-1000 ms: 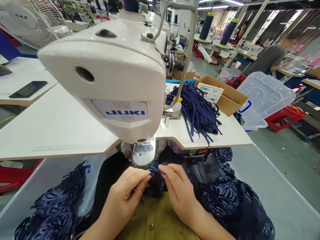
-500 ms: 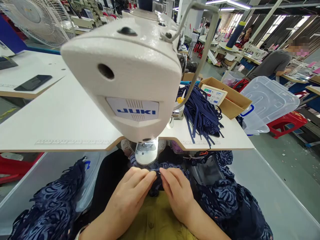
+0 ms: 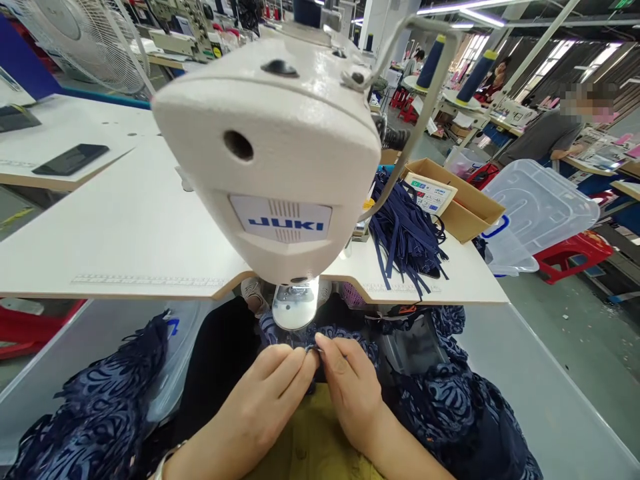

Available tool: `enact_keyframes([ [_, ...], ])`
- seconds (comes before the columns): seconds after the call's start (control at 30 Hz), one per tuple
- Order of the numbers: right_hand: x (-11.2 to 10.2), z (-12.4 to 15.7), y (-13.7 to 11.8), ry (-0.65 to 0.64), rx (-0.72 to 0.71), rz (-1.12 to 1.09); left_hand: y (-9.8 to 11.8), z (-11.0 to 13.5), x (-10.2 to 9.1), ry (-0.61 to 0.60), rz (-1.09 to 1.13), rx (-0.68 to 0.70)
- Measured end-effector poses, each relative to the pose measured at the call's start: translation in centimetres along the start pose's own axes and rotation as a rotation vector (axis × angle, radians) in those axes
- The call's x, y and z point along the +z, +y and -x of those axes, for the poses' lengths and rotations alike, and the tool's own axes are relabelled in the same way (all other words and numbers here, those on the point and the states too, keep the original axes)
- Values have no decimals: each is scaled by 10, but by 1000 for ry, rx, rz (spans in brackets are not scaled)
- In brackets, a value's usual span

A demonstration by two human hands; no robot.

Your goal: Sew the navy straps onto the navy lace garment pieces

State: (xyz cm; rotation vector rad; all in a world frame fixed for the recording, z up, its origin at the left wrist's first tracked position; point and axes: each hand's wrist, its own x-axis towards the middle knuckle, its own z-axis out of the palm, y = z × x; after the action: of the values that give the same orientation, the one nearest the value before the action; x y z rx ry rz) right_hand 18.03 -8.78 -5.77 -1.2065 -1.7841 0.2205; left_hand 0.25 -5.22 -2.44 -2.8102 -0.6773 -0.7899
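Note:
Side by side in front of the sewing machine [image 3: 280,147], my left hand [image 3: 275,390] and my right hand [image 3: 350,383] are both closed, fingertips nearly touching. Between them they pinch the edge of a dark navy patterned fabric piece [image 3: 345,333], most of which hangs below and behind my fingers. The machine's lit sewing bed [image 3: 295,307] lies just beyond my fingertips. Its needle and presser foot are hard to make out under the head. On the white table right of the machine lies a bundle of navy fabric strips [image 3: 407,233].
Patterned navy fabric is heaped at lower left [image 3: 105,400] and lower right [image 3: 460,413]. A cardboard box [image 3: 470,207] and clear plastic bin [image 3: 540,200] stand at right. A phone [image 3: 70,160] lies on the left table; a fan [image 3: 85,40] stands behind. A co-worker [image 3: 545,130] sits farther right.
My view has shifted slightly, so the machine head appears farther right. My fingertips have shifted a little on the fabric edge and stay pinched on it.

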Motion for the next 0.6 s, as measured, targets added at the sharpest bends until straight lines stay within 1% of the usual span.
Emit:
enact_keyframes([
  [0.1, 0, -7, -4, 28, 0, -33, 1, -1, 0, -22, -117, 51],
  [0.17, 1, -10, -6, 42, 17, -61, 2, -2, 0, -25, -130, 50],
  [0.3, 0, -7, -5, 69, -5, -27, 2, -1, 1, 17, -50, 2],
  [0.43, -1, -1, -1, 29, -15, 28, 1, 1, 1, 62, 9, -72],
  [0.5, -2, 2, 1, 18, -2, 35, 1, 1, 0, 63, 20, -59],
  [0.6, -1, 2, 0, 11, -10, 18, 1, -1, -2, 33, 33, -17],
])
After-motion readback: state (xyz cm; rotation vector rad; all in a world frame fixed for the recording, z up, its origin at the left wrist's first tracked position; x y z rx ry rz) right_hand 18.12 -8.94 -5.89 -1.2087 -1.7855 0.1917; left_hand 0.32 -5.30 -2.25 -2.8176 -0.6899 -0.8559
